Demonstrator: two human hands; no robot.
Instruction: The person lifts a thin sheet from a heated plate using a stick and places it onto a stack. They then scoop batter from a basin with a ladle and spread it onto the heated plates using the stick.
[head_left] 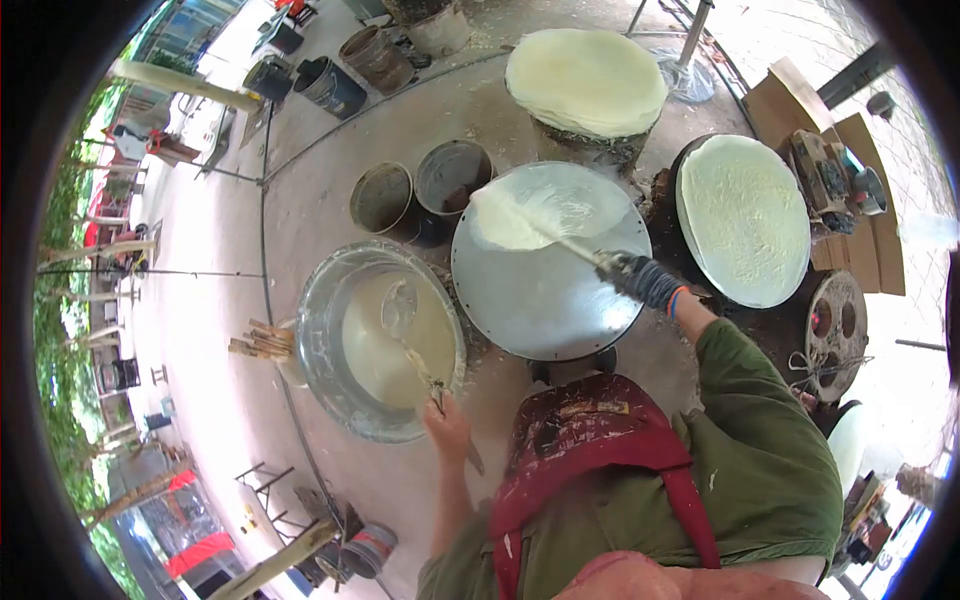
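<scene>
the gloved right hand grips a long spreader, smearing pale batter thin over the round grey metal griddle, while the bare left hand clasps a ladle resting in the wide metal batter basin left of that griddle, ready for dipping.

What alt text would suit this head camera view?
Seen from above, a person's gloved right hand spreads pale batter across a round metal griddle, while the left hand holds a ladle in a batter basin. Finished sheets lie stacked beyond.
</scene>
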